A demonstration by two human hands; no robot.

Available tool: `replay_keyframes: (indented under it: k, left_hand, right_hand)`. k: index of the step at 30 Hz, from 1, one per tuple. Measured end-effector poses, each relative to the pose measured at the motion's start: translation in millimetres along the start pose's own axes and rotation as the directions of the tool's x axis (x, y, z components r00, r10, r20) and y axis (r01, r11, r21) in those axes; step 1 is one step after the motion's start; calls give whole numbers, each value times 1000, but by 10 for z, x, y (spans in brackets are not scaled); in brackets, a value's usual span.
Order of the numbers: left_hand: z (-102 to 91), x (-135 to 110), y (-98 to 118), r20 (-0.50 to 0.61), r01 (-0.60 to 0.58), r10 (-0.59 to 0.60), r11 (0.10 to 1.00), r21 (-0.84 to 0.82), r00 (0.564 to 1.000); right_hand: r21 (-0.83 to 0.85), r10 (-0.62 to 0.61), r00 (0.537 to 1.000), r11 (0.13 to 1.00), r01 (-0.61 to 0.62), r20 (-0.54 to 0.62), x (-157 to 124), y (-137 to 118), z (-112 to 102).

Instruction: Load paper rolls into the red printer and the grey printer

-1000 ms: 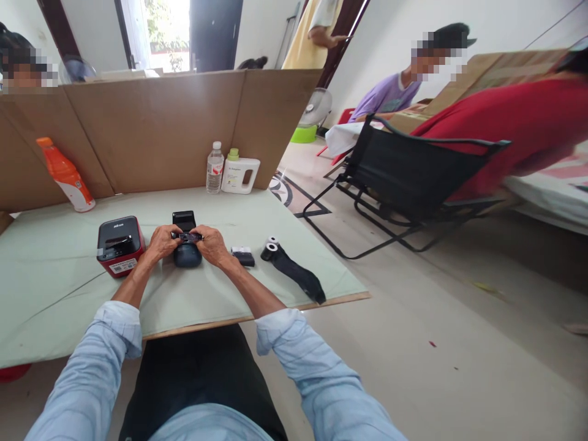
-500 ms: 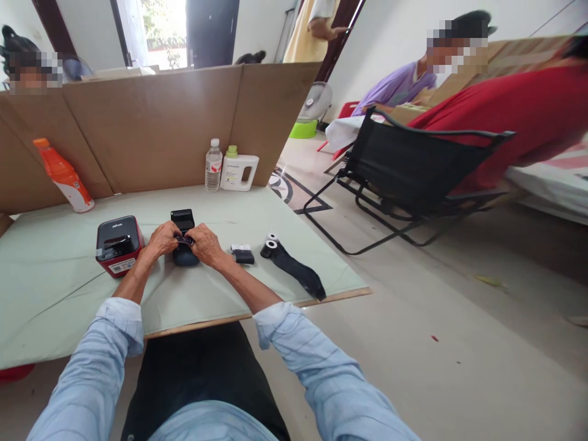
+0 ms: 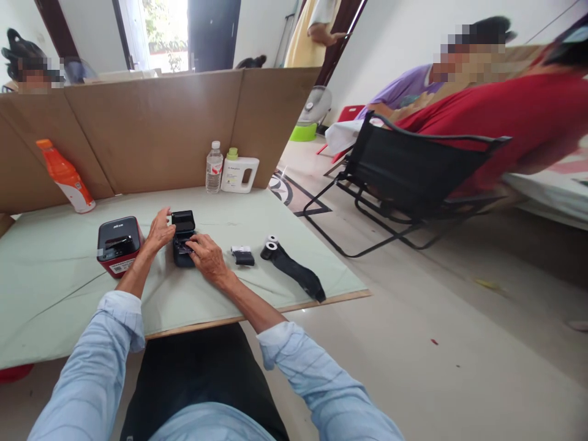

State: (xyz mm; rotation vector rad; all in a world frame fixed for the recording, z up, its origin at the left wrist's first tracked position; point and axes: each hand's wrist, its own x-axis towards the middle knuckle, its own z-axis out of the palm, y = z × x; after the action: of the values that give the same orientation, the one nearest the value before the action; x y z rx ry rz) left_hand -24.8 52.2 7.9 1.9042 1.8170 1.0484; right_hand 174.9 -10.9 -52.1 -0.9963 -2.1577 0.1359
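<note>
A small dark printer-like device (image 3: pixel 184 260) stands on the table, its lid (image 3: pixel 183 220) tilted up and its inner compartment showing. My left hand (image 3: pixel 159 233) is at the left side of the lid, fingers stretched upward, holding nothing that I can see. From the right, my right hand (image 3: pixel 209 257) reaches over the compartment with its fingertips slightly apart. They touch a dark part inside, too small to make out. A red and black boxy machine (image 3: pixel 120 245) sits left of my left hand. To the right of my right hand lies a small black and white roll (image 3: pixel 242 255).
Two rolls with a long black strip (image 3: pixel 298 272) lie near the table's right edge. At the back stand an orange bottle (image 3: pixel 68 177), a clear bottle (image 3: pixel 214 168) and a white jug (image 3: pixel 239 174), before a cardboard screen (image 3: pixel 165 128). A folding chair (image 3: pixel 413 184) with a seated person is beyond.
Both hands held a small dark piece over the device; it is now down in the compartment. My left hand has let go and moved left and up beside the lid.
</note>
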Motion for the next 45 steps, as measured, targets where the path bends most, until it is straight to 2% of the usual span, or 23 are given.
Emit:
replay_keyframes:
  k: [4, 7, 12, 17, 21, 23, 26, 33, 45]
  left_hand:
    - [-6, -189, -25, -5, -164, 164, 986, -15, 986]
    - [-32, -411, -36, 7, -227, 227, 974, -11, 974]
    - [-54, -711, -88, 121, -324, 322, 946, -2, 939]
    - [-115, -871, -211, 238, -254, 244, 967, 10, 940]
    - [-134, -914, -274, 312, -190, 166, 981, 47, 935]
    - [-120, -929, -286, 317, -183, 152, 981, 71, 936]
    - [-90, -964, -292, 299, -209, 176, 975, 80, 938]
    - [-88, -1035, -247, 283, -234, 196, 966, 109, 939]
    - [-75, -989, -275, 294, -212, 173, 971, 108, 940]
  right_hand:
    - [-46, -26, 1000, 999, 25, -12, -107, 7, 25]
    - [-51, -45, 999, 998, 44, -27, -163, -2, 40]
    - [-10, -64, 997, 998, 63, -50, -252, -14, 38]
    - [104, 11, 999, 995, -7, -42, -289, 102, -7]
    - [163, 74, 990, 982, -93, 118, -266, 196, -3]
    - [155, 107, 981, 979, -132, 161, -266, 209, 20]
    - [134, 141, 979, 978, -161, 150, -285, 204, 57]
    - [112, 139, 982, 982, -153, 127, -299, 195, 77]
    - [72, 140, 983, 986, -149, 115, -296, 208, 115]
